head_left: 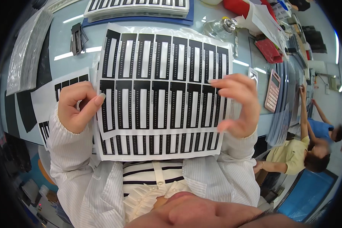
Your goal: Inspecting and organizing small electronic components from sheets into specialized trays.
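Observation:
In front of me lies a white sheet (145, 85) printed with rows of black rectangular frames with pale centres. Beneath its lower edge, another sheet of the same print (164, 154) sticks out toward me. My left hand (76, 108) is closed at the top sheet's left edge, thumb pressed on its margin and fingers curled. Over the right edge hovers my right hand (239, 102), fingers apart and bent, holding nothing that I can see. Whether its fingertips touch the paper I cannot tell.
A stack of similar sheets (136, 13) rests on a blue board at the back. Black strips (78, 39) and a wrapped stack (29, 51) are at left. On the right stand a glass bottle (218, 28) and a pink calculator (272, 91). Two people work beyond.

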The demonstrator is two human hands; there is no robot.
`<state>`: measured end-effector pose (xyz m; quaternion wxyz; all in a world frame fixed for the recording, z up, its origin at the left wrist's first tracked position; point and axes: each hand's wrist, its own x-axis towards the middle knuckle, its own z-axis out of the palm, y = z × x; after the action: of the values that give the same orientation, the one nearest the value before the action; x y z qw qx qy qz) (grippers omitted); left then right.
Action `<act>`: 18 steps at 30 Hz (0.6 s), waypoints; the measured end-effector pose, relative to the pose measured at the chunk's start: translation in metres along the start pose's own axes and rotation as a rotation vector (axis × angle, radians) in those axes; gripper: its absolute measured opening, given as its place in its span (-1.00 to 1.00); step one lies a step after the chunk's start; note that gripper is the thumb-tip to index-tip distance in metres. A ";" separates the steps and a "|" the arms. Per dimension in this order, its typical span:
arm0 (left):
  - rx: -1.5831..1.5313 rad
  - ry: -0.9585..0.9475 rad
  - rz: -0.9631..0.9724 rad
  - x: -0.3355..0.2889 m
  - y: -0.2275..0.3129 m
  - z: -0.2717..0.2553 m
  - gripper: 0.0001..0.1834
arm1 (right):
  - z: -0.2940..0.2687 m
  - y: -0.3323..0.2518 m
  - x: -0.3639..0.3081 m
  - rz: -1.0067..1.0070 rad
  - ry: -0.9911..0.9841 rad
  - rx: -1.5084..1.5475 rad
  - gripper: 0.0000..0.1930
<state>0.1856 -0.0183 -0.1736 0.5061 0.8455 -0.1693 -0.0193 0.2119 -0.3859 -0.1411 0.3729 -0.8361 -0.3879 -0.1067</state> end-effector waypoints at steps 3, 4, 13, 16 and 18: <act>0.001 -0.005 0.011 0.001 -0.001 0.000 -0.77 | 0.008 -0.009 0.009 -0.025 -0.169 0.039 -0.38; -0.004 -0.007 0.009 0.001 -0.001 0.000 -0.77 | 0.009 -0.009 0.012 -0.044 -0.214 0.018 -0.37; 0.020 -0.022 0.026 0.002 0.001 0.000 -0.78 | 0.020 -0.010 0.021 -0.098 -0.404 -0.101 -0.35; 0.033 -0.021 0.027 0.002 0.002 -0.001 -0.78 | 0.021 -0.009 0.020 -0.106 -0.406 -0.090 -0.38; 0.039 -0.020 0.032 0.002 0.002 -0.001 -0.78 | 0.021 -0.007 0.019 -0.123 -0.372 -0.030 -0.39</act>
<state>0.1870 -0.0189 -0.1714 0.4878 0.8522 -0.1884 -0.0165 0.2173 -0.3578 -0.1430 0.2752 -0.8216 -0.4989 0.0211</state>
